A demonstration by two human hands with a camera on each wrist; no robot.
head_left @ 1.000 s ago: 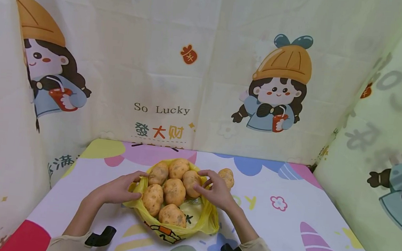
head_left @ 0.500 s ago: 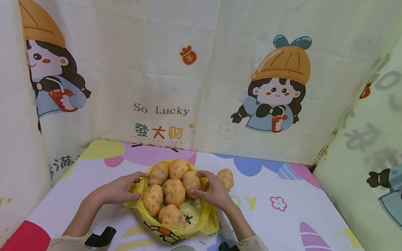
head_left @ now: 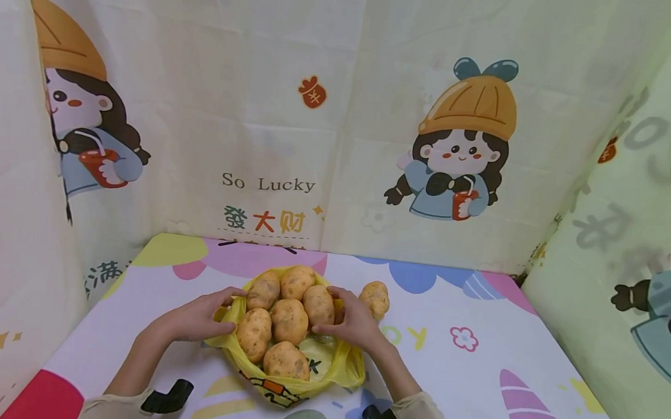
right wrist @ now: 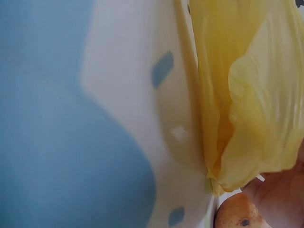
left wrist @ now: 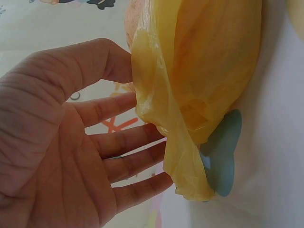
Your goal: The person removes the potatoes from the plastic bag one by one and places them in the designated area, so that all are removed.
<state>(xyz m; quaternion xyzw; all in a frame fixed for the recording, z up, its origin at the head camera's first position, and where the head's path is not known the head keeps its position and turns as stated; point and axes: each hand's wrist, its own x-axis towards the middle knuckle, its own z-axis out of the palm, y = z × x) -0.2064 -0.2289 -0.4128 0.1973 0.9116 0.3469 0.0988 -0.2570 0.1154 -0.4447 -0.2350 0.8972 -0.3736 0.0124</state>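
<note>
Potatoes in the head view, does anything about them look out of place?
Yes: one oval tan potato lies on the colourful patterned tabletop, outside the yellow plastic bag, just past the right hand. It stands out because the six other visible potatoes sit together in the open bag.

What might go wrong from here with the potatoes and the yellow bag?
The loose potato lies close to the right hand; a bump might roll it away. The yellow bag looks thin and folds loosely by the left hand, so a hard pull might tear it or spill the potatoes inside.
</note>
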